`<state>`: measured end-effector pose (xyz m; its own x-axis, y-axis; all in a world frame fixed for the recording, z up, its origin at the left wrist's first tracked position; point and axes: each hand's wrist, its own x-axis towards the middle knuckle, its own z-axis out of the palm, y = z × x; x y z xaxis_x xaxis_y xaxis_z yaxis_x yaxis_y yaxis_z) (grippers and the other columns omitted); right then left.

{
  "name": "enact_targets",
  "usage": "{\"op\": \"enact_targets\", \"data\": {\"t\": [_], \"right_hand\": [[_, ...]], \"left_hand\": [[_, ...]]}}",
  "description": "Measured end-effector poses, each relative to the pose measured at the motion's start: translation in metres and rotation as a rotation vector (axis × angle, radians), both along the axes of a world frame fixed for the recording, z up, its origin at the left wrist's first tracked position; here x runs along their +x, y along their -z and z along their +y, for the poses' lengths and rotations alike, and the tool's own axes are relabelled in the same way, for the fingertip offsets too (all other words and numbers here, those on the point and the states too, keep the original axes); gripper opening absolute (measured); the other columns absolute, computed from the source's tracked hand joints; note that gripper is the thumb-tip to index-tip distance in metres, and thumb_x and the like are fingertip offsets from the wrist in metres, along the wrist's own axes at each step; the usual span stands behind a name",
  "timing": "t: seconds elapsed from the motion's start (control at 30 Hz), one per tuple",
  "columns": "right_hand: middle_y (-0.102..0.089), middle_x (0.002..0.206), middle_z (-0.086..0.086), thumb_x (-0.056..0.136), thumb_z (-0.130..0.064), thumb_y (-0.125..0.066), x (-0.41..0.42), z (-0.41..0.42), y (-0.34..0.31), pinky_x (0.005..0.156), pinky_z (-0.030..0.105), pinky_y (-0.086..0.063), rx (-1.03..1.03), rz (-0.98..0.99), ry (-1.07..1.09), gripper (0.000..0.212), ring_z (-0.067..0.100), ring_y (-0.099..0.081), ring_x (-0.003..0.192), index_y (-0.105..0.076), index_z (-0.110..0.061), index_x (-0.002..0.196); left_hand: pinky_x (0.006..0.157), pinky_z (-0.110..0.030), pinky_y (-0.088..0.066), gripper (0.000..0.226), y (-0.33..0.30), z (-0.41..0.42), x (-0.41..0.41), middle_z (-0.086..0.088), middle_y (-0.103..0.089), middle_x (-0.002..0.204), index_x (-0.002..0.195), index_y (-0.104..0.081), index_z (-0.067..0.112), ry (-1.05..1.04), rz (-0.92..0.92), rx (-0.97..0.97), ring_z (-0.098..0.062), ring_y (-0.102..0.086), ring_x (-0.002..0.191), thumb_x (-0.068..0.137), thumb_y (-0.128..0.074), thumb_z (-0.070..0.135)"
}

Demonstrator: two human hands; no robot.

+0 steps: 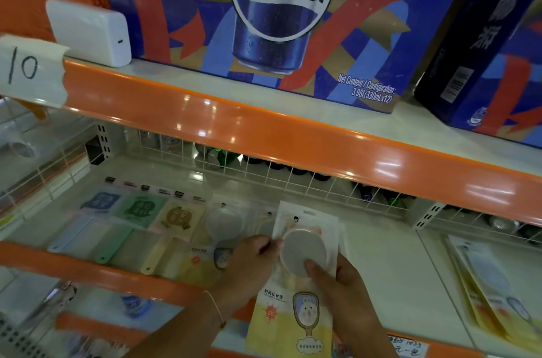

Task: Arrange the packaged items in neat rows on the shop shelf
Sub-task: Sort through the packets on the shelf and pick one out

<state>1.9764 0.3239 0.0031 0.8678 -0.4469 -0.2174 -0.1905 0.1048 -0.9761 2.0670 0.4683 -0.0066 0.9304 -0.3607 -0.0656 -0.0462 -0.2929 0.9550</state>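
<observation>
Shop: orange-edged shelf tiers, Pepsi multipack carton, handwritten price label, packaged items laid in rows.

The left hand covers the lower part of a packaged mirror lying on the shelf, and the held mirror packet hides most of another behind it. The packet's bottom edge runs out of the picture. Cans behind the wire fence at the shelf's back edge sit in shadow, unreadable. The handwritten tag on the front rail is cut off. Items below at bottom left are blurred.
</observation>
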Motion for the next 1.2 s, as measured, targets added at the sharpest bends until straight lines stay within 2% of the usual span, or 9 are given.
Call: {"op": "enact_targets", "data": {"t": [0.1,0.2,0.37,0.47,0.53,0.6,0.67,0.9,1.2], "right_hand": [[-0.074,0.1,0.012,0.064,-0.03,-0.082,-0.003,-0.012,0.005,0.088,0.056,-0.054,-0.019,0.003,-0.013,0.051,0.034,-0.069,0.097,-0.067,-0.02,0.111],[-0.075,0.098,0.01,0.075,-0.012,-0.08,-0.004,-0.035,0.01,0.084,0.05,-0.057,-0.054,0.021,0.022,0.042,0.03,-0.071,0.092,-0.065,-0.02,0.113],[-0.073,0.095,0.015,0.081,-0.004,-0.074,0.001,-0.097,0.022,0.076,0.046,-0.059,-0.116,0.073,0.18,0.034,0.031,-0.07,0.087,-0.064,-0.012,0.112],[-0.069,0.101,0.019,0.083,0.0,-0.07,0.008,-0.125,0.032,0.072,0.041,-0.059,-0.136,0.098,0.164,0.031,0.035,-0.067,0.093,-0.061,-0.004,0.113],[-0.067,0.103,0.02,0.084,0.001,-0.069,0.014,-0.132,0.039,0.076,0.043,-0.057,-0.184,0.115,0.132,0.031,0.035,-0.065,0.095,-0.06,-0.001,0.114],[-0.067,0.103,0.015,0.084,-0.004,-0.069,0.021,-0.132,0.048,0.08,0.047,-0.057,-0.284,0.161,0.08,0.032,0.031,-0.066,0.093,-0.06,-0.007,0.115],[-0.068,0.104,0.006,0.084,-0.014,-0.068,0.029,-0.13,0.055,0.083,0.047,-0.056,-0.421,0.226,0.023,0.035,0.024,-0.066,0.093,-0.058,-0.018,0.117],[-0.061,0.089,0.008,0.083,-0.046,-0.06,0.034,-0.117,0.068,0.065,0.033,-0.052,-0.918,0.405,-0.033,0.036,0.024,-0.06,0.077,-0.045,-0.016,0.095],[-0.047,0.112,0.01,0.083,-0.063,-0.051,0.022,-0.092,0.072,0.085,0.039,-0.052,-0.995,0.438,0.018,0.068,0.033,-0.055,0.102,-0.042,-0.015,0.13]], "left_hand": [[0.043,-0.018,-0.026,0.041,0.005,-0.012,-0.003,0.007,-0.037,0.051,0.061,-0.046,0.015,-0.013,-0.011,-0.001,-0.004,-0.035,0.044,0.096,-0.055,0.035],[0.044,-0.017,-0.03,0.042,0.009,-0.025,-0.005,0.003,-0.043,0.051,0.064,-0.048,0.01,0.001,-0.064,0.042,-0.007,-0.038,0.044,0.097,-0.053,0.035],[0.053,-0.033,-0.044,0.03,0.039,-0.028,-0.001,-0.001,-0.055,0.071,0.079,-0.057,0.014,0.023,-0.64,0.283,-0.014,-0.052,0.062,0.095,-0.043,0.034],[0.082,-0.033,-0.053,0.03,0.058,-0.031,-0.004,-0.001,-0.066,0.1,0.101,-0.067,0.017,0.09,-0.815,0.442,-0.017,-0.058,0.095,0.09,-0.045,0.035],[0.101,-0.038,-0.047,0.039,0.071,-0.033,-0.005,-0.003,-0.065,0.12,0.113,-0.068,0.017,0.132,-0.842,0.584,-0.022,-0.057,0.115,0.09,-0.046,0.04],[0.109,-0.045,-0.039,0.043,0.079,-0.033,-0.005,-0.005,-0.06,0.13,0.119,-0.066,0.017,0.173,-0.816,0.679,-0.027,-0.052,0.127,0.093,-0.043,0.043],[0.114,-0.043,-0.032,0.044,0.08,-0.033,-0.006,-0.004,-0.056,0.135,0.122,-0.064,0.017,0.174,-0.821,0.724,-0.027,-0.046,0.132,0.095,-0.04,0.043],[0.115,-0.044,-0.029,0.044,0.079,-0.033,-0.007,-0.004,-0.056,0.134,0.124,-0.061,0.019,0.2,-0.806,0.797,-0.026,-0.043,0.133,0.093,-0.041,0.044],[0.112,-0.046,-0.033,0.05,0.08,-0.032,-0.008,-0.006,-0.056,0.13,0.122,-0.061,0.018,0.201,-0.86,0.811,-0.028,-0.047,0.128,0.089,-0.046,0.051]]}}
